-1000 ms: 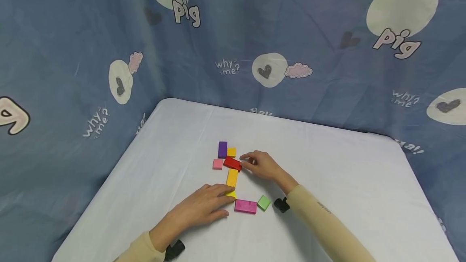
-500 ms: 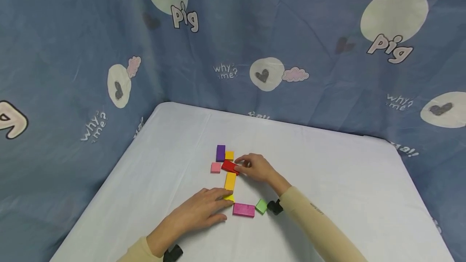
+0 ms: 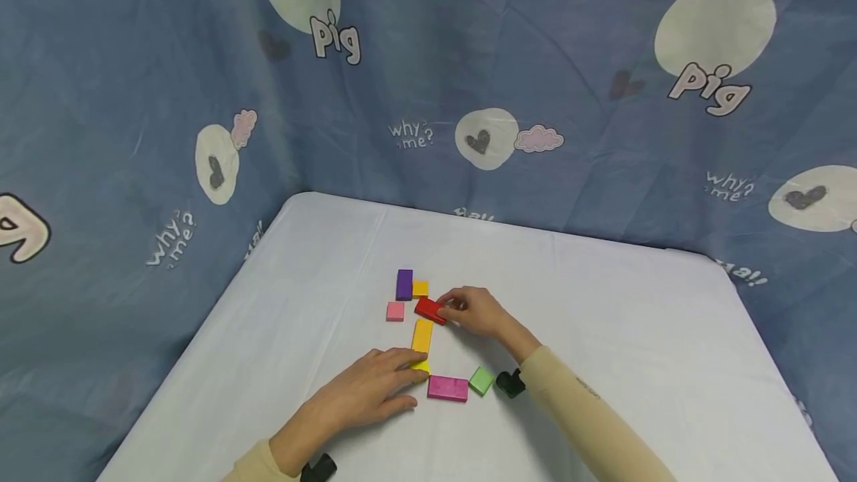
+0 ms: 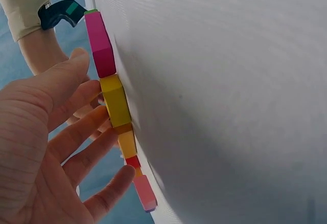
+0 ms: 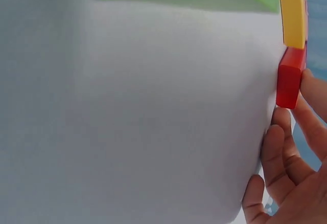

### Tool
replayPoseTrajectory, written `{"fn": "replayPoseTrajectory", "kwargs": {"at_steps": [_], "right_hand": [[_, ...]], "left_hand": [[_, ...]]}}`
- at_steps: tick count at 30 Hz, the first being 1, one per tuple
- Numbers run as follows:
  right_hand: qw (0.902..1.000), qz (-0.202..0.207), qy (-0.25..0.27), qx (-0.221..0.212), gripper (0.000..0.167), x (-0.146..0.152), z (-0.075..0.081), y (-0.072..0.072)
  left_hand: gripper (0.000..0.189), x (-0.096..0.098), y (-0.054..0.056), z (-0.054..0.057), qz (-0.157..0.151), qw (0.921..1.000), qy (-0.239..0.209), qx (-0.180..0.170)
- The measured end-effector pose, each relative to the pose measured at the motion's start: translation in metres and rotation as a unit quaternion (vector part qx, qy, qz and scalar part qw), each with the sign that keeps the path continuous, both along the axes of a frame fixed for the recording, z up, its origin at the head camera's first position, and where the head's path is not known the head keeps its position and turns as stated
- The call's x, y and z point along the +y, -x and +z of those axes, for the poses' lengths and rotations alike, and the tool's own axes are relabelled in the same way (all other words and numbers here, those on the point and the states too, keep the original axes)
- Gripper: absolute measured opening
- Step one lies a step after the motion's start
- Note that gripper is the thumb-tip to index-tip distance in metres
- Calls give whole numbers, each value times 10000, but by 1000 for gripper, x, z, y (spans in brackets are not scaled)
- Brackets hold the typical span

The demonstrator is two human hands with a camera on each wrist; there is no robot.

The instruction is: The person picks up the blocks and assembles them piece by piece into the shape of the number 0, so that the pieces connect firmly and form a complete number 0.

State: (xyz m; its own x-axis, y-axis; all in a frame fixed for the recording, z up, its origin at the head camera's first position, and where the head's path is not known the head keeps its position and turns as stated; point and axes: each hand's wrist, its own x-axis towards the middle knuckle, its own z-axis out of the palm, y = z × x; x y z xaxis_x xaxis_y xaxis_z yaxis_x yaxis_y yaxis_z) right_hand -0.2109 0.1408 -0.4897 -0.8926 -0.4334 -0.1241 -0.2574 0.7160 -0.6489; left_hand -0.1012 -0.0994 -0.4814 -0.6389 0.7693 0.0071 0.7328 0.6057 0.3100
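My right hand [image 3: 478, 312] pinches one end of a red block [image 3: 427, 309] between thumb and finger; the right wrist view shows the thumb on the red block [image 5: 289, 83]. My left hand [image 3: 364, 391] lies with extended fingers against a yellow block [image 3: 420, 367], partly covering it. An orange-yellow oblong block [image 3: 422, 335] runs from there up toward the red one. Touching the yellow block's near corner is a magenta block [image 3: 448, 388], with a green block [image 3: 480, 381] at its right end. Beyond the red block are a purple block [image 3: 405, 285], a small orange-yellow block [image 3: 420, 288] and a pink block [image 3: 395, 312].
The blocks lie on a white-covered table [image 3: 616, 341]. Behind and to the left hangs a blue printed curtain [image 3: 375, 80]. A black wrist device [image 3: 511, 384] on the right arm is close to the green block; another black device [image 3: 319, 468] is under the left wrist.
My right hand has moved in, taken the red block's end, and shifted it slightly right, away from the pink block. My left hand stays at the yellow block. The head view has tilted slightly.
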Motion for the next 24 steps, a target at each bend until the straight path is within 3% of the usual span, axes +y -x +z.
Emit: {"fn": "replayPoseTrajectory", "kwargs": {"at_steps": [11,18,24], "right_hand": [[9995,-62,297,-43,30,15,-3,-5],[9969,483,-135,601,38,25,-5,-13],[9915,525,-635,1011,38,31,-5,-23]], "left_hand": [[40,0,-1,0,-8,9999,-63,134],[40,1,-2,0,30,10000,-61,50],[41,2,-2,2,117,9998,23,-137]]}}
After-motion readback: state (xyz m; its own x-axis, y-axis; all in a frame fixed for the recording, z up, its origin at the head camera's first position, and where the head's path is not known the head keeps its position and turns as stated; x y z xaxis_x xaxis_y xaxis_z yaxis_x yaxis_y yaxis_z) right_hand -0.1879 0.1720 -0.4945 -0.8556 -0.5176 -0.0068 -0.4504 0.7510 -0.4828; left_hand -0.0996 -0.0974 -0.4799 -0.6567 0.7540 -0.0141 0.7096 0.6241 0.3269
